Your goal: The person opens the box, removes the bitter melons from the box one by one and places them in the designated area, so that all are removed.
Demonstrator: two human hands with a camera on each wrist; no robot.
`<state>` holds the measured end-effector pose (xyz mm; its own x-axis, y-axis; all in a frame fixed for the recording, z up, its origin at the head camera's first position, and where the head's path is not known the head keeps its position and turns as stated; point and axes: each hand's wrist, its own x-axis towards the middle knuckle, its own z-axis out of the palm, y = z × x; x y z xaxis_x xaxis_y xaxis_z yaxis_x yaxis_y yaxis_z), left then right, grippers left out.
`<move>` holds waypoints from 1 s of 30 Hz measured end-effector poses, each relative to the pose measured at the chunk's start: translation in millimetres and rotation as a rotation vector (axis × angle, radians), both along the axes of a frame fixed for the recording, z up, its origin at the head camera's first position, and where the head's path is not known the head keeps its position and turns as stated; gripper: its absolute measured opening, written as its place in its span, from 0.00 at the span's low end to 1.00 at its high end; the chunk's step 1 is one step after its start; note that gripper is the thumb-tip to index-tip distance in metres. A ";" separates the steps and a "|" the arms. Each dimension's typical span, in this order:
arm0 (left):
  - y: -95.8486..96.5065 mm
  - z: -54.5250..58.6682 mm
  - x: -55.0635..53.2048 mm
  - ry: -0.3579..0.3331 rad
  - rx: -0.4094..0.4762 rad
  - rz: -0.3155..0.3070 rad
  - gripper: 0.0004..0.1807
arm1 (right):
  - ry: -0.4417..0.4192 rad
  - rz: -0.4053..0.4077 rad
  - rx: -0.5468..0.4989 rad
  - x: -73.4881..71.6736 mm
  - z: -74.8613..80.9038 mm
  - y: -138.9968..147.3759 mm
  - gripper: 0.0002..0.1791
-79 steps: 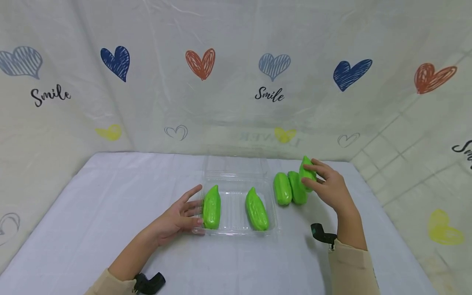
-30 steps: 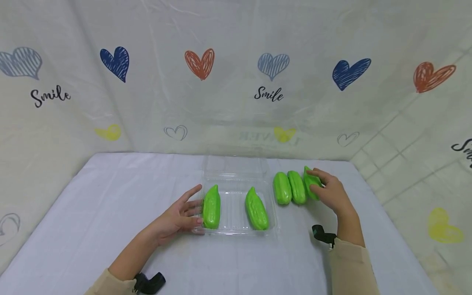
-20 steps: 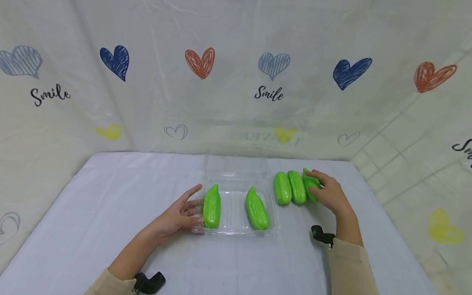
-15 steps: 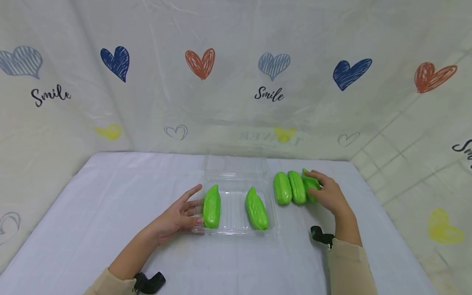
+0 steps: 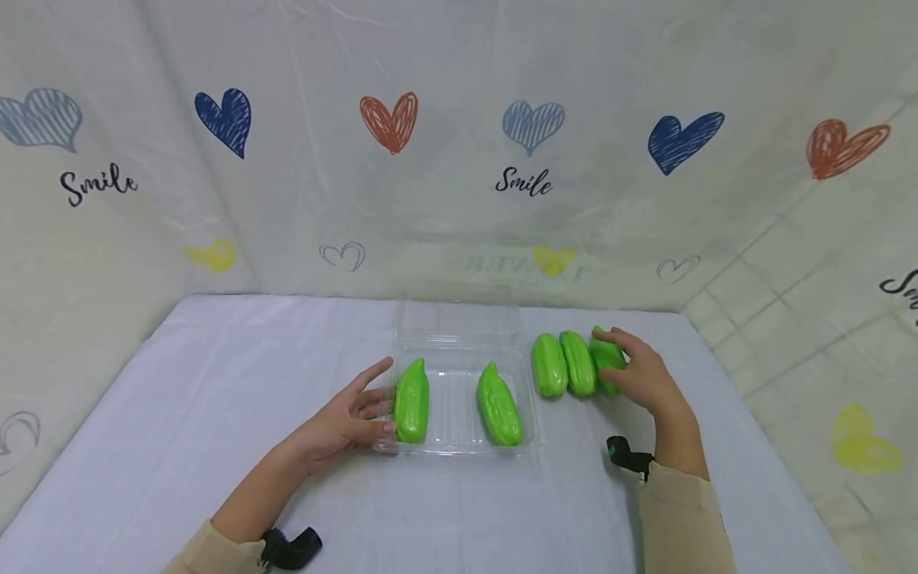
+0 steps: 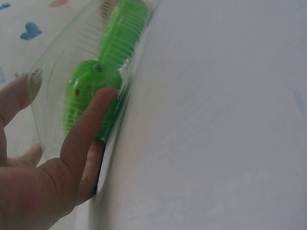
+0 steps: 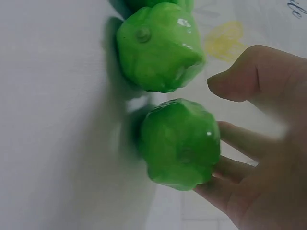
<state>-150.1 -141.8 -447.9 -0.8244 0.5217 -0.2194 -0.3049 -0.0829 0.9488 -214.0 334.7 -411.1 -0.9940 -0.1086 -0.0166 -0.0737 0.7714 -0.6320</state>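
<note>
A clear plastic clamshell container (image 5: 453, 446) lies with its lid raised behind it. Inside are two glossy green ribbed vegetables, one at the left (image 5: 412, 402) and one at the right (image 5: 500, 406), each with a pointed tip. My left hand (image 5: 344, 426) rests against the container's left side with spread fingers, thumb at the front corner. Right of the container, three similar green vegetables stand in a row. My right hand (image 5: 645, 375) is at the rightmost vegetable (image 7: 180, 143); its fingers touch the far side, while the thumb (image 7: 235, 86) stands apart from it.
The other two vegetables, left (image 5: 549, 365) and middle (image 5: 578, 363), lie close together near the container's right wall. A white cloth (image 5: 459, 518) covers the table. Behind it hangs a pale curtain (image 5: 445, 48) printed with hearts. Black wrist mounts (image 5: 290, 550) sit at both sleeves.
The right hand has lowered the rightmost vegetable onto the table beside the middle one. Since then the hand and that vegetable have shifted only slightly. The left hand and container have stayed put.
</note>
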 end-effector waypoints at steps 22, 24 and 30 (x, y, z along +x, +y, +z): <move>-1.6 -4.4 -0.6 0.006 -0.008 0.008 0.56 | 0.119 0.114 -0.053 14.6 37.6 -35.4 0.35; -1.6 -4.6 -0.6 0.005 -0.009 0.007 0.56 | 0.127 0.138 -0.054 16.4 41.6 -43.5 0.35; -1.0 -4.8 -0.7 0.007 -0.004 0.013 0.56 | 0.137 0.204 -0.032 22.5 49.5 -69.0 0.34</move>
